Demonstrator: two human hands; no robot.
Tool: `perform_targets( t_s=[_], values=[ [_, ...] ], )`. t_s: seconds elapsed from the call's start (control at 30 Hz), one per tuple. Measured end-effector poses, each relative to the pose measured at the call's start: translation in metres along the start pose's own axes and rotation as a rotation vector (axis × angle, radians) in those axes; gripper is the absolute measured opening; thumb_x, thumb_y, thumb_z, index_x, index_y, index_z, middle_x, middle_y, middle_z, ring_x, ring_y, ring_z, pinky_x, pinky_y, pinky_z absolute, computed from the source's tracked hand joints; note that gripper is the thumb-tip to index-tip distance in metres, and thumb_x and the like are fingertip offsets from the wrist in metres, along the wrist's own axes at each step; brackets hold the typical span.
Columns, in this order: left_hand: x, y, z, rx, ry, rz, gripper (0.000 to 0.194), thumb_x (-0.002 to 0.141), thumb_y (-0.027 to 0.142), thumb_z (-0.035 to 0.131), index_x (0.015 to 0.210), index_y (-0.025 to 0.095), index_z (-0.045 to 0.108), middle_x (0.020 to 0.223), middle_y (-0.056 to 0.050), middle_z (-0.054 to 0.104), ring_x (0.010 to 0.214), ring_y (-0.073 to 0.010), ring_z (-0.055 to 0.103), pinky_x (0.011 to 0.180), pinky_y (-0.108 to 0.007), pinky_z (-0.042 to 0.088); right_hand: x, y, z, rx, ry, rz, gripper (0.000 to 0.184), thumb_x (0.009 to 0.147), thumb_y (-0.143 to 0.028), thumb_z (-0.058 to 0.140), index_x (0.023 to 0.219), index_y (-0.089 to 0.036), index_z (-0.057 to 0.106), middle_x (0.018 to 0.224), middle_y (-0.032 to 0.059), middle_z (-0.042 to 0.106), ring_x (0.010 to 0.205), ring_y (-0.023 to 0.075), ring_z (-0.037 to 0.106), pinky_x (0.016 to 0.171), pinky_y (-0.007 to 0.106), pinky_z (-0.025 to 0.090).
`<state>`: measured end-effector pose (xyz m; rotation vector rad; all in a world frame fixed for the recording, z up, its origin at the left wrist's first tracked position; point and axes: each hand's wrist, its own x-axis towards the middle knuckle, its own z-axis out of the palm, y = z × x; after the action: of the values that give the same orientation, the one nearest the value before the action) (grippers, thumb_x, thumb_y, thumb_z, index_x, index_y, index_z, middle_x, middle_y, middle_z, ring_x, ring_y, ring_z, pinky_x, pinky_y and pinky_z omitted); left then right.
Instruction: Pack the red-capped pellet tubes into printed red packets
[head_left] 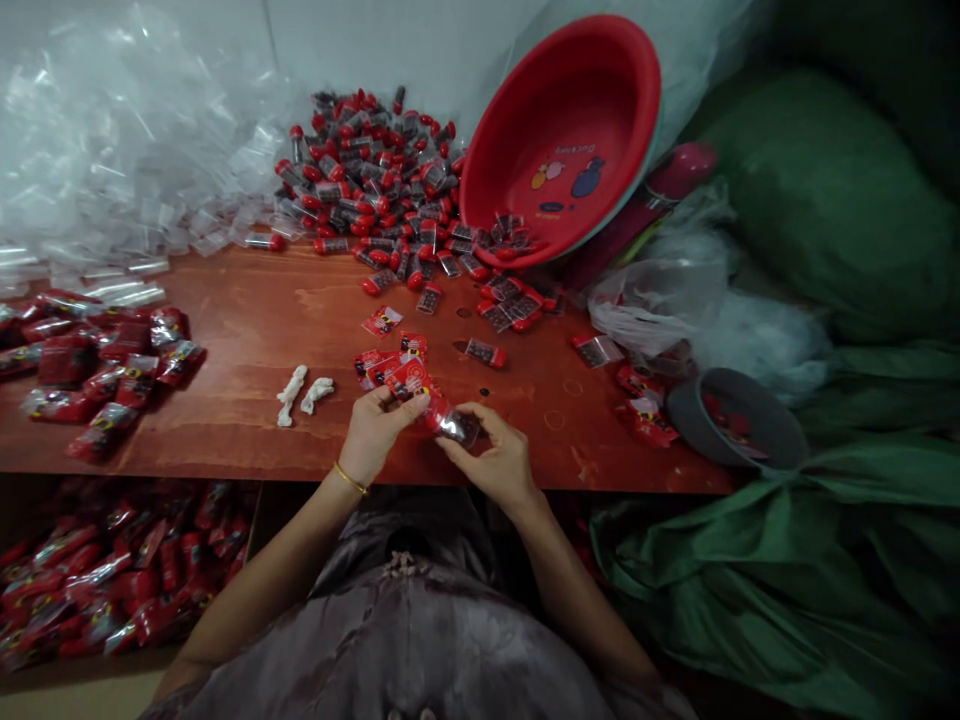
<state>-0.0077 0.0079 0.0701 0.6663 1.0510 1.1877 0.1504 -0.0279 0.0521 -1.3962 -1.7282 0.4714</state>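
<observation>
Tube [456,425] slanted above the near edge of the wooden tabletop [247,320], its long axis running from a red end, far left, to a clear end, near right. Both forearms reached forward, hands angled inward; the left hand [377,432] pinched the red end, the right hand's [501,458] thumb and fingers clamped the clear, glossy, dark-looking end.

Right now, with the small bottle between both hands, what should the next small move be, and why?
I'd probably let the right hand steady the small bottle by its clear end while the left hand brings one card against it: the left fingers are at the red end, right beside the printed red cards. Whether they already pinch one is unclear.
</observation>
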Motion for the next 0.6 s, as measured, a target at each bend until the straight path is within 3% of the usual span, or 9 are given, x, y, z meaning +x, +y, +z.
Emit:
perform_targets(
  t_s=[0.23, 0.33, 0.5, 0.6],
  values=[
    [0.001, -0.019, 0.001, 0.029, 0.034, 0.030, 0.027, 0.049, 0.026, 0.085, 0.069, 0.015, 0.070, 0.071, 0.000, 0.071, 0.063, -0.0115, 0.061, 0.068, -0.024, 0.049, 0.001, -0.002, 0.009, -0.145, 0.092, -0.075, 0.024, 0.077, -0.026, 0.058, 0.100, -0.021, 0.060, 0.088, 0.0051, 0.070, 0.078, 0.0183, 0.066, 0.074, 0.030, 0.054],
    [0.002, -0.020, 0.005, -0.046, 0.028, 0.005, 0.030, 0.049, 0.026, 0.085, 0.073, 0.015, 0.071, 0.075, 0.000, 0.072, 0.068, -0.0112, 0.063, 0.072, -0.024, 0.049, 0.001, -0.004, 0.018, -0.189, 0.124, -0.040, 0.026, 0.080, -0.026, 0.056, 0.105, -0.021, 0.059, 0.091, 0.0073, 0.069, 0.082, 0.0200, 0.066, 0.077, 0.033, 0.053],
    [0.004, -0.014, 0.011, -0.192, 0.068, -0.110, 0.035, 0.044, 0.029, 0.086, 0.069, 0.014, 0.069, 0.068, 0.000, 0.070, 0.061, -0.0103, 0.060, 0.065, -0.023, 0.047, 0.003, -0.012, 0.027, -0.097, 0.106, 0.047, 0.024, 0.079, -0.028, 0.058, 0.102, -0.022, 0.060, 0.093, 0.0056, 0.069, 0.084, 0.0194, 0.066, 0.078, 0.031, 0.053],
    [0.003, -0.015, 0.014, -0.197, 0.071, -0.103, 0.034, 0.044, 0.031, 0.086, 0.066, 0.013, 0.067, 0.066, 0.000, 0.068, 0.060, -0.0108, 0.059, 0.064, -0.024, 0.047, 0.005, -0.015, 0.028, -0.041, 0.085, 0.042, 0.023, 0.080, -0.028, 0.060, 0.102, -0.022, 0.060, 0.095, 0.0052, 0.070, 0.085, 0.0185, 0.066, 0.079, 0.030, 0.053]
  ],
)
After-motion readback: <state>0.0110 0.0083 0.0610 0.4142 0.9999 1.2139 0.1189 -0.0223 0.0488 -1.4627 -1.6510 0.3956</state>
